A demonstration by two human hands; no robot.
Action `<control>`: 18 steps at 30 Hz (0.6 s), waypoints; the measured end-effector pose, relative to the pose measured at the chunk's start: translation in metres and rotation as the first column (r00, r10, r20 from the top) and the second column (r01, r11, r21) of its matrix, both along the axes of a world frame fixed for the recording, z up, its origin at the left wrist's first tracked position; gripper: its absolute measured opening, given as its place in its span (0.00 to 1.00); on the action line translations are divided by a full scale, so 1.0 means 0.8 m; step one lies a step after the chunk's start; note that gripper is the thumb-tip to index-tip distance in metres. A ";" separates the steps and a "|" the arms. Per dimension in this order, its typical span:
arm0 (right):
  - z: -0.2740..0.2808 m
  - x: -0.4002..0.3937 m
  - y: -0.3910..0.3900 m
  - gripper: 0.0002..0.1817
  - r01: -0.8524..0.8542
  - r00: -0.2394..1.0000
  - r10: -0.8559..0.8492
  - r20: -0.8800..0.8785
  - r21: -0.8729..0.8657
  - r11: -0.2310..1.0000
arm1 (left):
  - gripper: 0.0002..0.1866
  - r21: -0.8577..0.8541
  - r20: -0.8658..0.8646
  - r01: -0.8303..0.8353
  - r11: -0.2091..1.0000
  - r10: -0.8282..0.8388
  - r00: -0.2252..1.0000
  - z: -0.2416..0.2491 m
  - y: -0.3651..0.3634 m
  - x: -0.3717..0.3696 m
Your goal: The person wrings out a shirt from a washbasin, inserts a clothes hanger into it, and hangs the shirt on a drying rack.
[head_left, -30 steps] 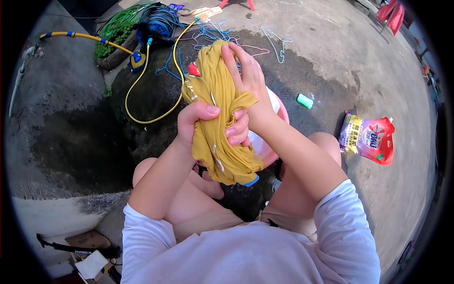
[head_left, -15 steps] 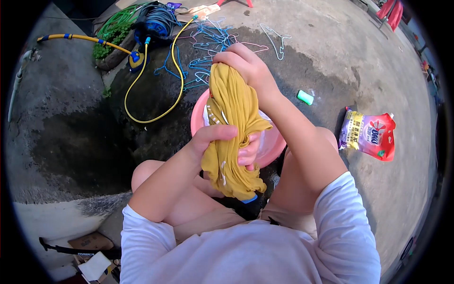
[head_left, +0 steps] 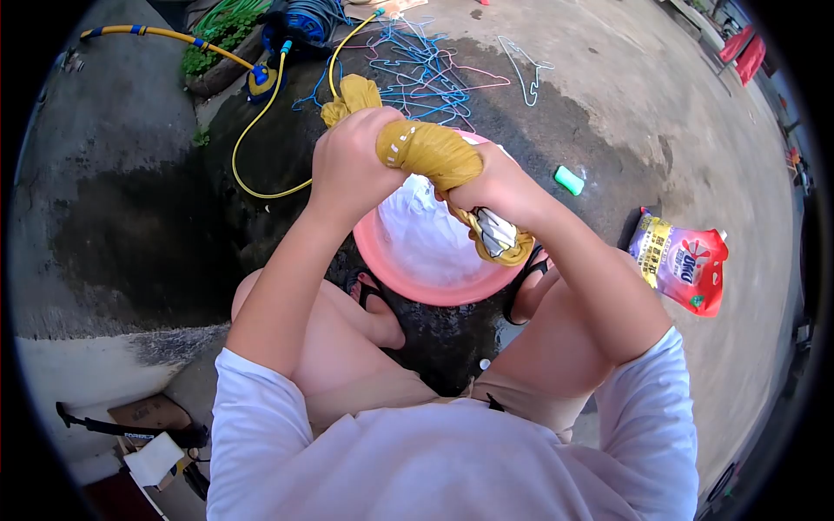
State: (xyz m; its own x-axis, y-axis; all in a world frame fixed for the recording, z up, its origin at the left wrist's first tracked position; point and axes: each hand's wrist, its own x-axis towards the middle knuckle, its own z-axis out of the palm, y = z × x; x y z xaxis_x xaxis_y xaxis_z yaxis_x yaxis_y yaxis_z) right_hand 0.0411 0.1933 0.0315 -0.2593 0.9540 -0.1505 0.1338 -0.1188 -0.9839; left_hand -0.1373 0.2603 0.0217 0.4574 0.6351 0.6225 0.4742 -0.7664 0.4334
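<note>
A mustard-yellow garment (head_left: 432,153), twisted into a thick roll, is stretched between my two hands. My left hand (head_left: 358,161) is closed around it, with a bunched end sticking out beyond the fist. Closed on the other part is my right hand (head_left: 497,187); below it hangs a loose end with a white and grey patch. Under the garment stands a pink basin (head_left: 408,286) between my feet. White cloth and cloudy water (head_left: 426,234) fill much of the basin.
Blue and pink hangers (head_left: 426,74) lie heaped beyond the basin, with a white hanger (head_left: 524,74) apart. A yellow hose (head_left: 252,187) loops at left. To the right are a green soap bar (head_left: 569,181) and a detergent bag (head_left: 679,260).
The garment went from hanging upright in loose folds to a tight twisted roll held crosswise. My left hand moved up and away from me; my right hand came lower. The basin is more exposed.
</note>
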 end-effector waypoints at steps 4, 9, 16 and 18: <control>-0.012 -0.006 -0.006 0.13 -0.256 0.785 0.024 -0.619 -0.290 0.922 | 0.15 0.168 0.110 0.017 0.986 -0.036 0.993 0.002 0.015 0.011; -0.027 -0.006 -0.006 0.14 -0.386 0.593 -0.029 -0.805 -0.315 0.867 | 0.17 0.126 0.168 0.012 0.992 -0.033 0.985 -0.004 0.020 0.026; -0.027 0.001 -0.002 0.22 -0.229 0.783 0.033 -0.622 -0.238 0.944 | 0.21 0.045 0.139 -0.030 0.999 0.023 0.990 0.001 0.017 0.009; -0.035 -0.005 0.004 0.24 -0.288 0.709 0.123 -0.694 -0.126 0.949 | 0.21 0.027 0.175 -0.029 0.999 0.024 0.984 0.003 0.017 0.004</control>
